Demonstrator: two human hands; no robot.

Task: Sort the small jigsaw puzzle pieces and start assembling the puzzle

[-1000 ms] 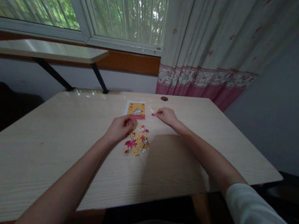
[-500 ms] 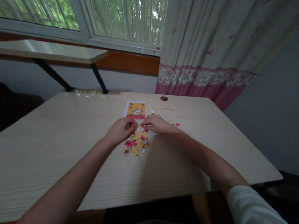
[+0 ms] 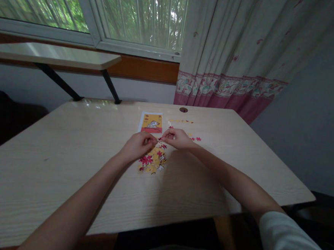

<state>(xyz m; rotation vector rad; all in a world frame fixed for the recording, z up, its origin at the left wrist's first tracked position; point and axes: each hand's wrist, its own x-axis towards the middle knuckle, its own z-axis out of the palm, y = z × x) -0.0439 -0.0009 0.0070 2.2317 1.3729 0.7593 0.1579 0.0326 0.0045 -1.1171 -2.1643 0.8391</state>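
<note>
A loose heap of jigsaw puzzle pieces [image 3: 153,160] in yellow, red and white lies on the table. At its far left edge is my left hand [image 3: 139,145], thumb and fingers curled together; whatever sits in them is too small to make out. My right hand [image 3: 178,138] comes in from the other side, thumb and forefinger pinched on what looks like a small reddish puzzle piece [image 3: 160,139]. Only a narrow gap separates the two sets of fingertips. Just beyond them lies a picture card [image 3: 152,123] showing a white spotted animal on yellow and red.
Several yellow pieces [image 3: 181,121] form a row to the card's right. A few red pieces [image 3: 198,139] lie behind my right wrist. On the far left a raised shelf [image 3: 54,56] stands on black legs [image 3: 111,87]. A curtain [image 3: 229,83] hangs behind the table [image 3: 93,196].
My left hand has shifted slightly right. The right fingertips have drawn back a little to the right, lifting from the pieces and closing into a pinch.
</note>
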